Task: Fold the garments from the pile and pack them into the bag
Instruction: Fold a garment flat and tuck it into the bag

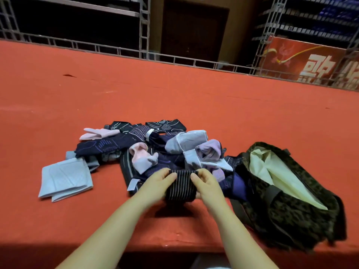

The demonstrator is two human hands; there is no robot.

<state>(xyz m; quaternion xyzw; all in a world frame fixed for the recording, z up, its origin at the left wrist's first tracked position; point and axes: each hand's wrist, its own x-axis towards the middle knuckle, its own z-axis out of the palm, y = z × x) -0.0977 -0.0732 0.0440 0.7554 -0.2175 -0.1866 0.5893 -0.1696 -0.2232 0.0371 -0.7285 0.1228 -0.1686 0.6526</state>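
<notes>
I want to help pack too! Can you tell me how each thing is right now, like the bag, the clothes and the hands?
Bag: unzipped, mouth open, pale lining showing, nothing visible inside.
Striped garment: dark, folded small, held between both hands.
Left hand: grips the striped garment's left side.
Right hand: grips its right side.
Pile: loose, jumbled, still unfolded.
Light blue garment: folded flat, lying apart, left of the pile.

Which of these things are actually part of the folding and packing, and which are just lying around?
Part of the job:
- striped garment, held by left hand and right hand
- pile
- folded pale cloth
- open bag

Just there:
- red table
- metal railing
- red banner
- shelves
</notes>
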